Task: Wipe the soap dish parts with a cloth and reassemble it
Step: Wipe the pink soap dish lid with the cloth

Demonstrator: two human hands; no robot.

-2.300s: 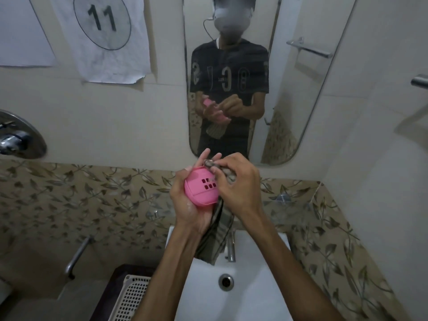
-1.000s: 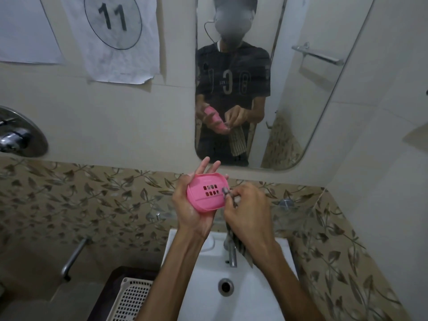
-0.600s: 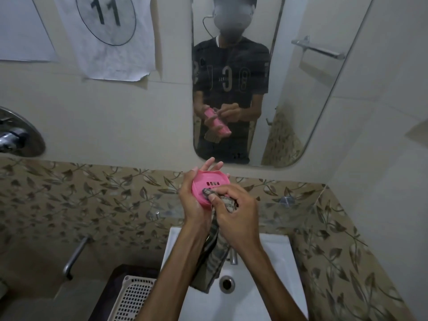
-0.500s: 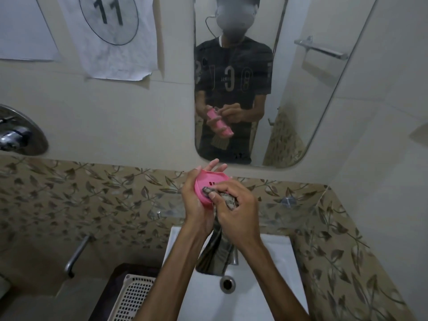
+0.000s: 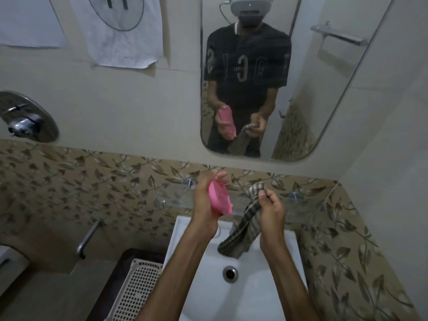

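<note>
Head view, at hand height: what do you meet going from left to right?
Left hand → pink plastic soap dish part → striped grey cloth → right hand.

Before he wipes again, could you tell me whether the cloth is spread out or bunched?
Bunched: the striped cloth hangs gathered from the right hand over the sink.

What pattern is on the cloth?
The cloth has dark and light stripes, seen best in the head view.

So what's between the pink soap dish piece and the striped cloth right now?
Nothing: in the head view the pink piece and cloth are apart, only wall tile behind the gap.
</note>
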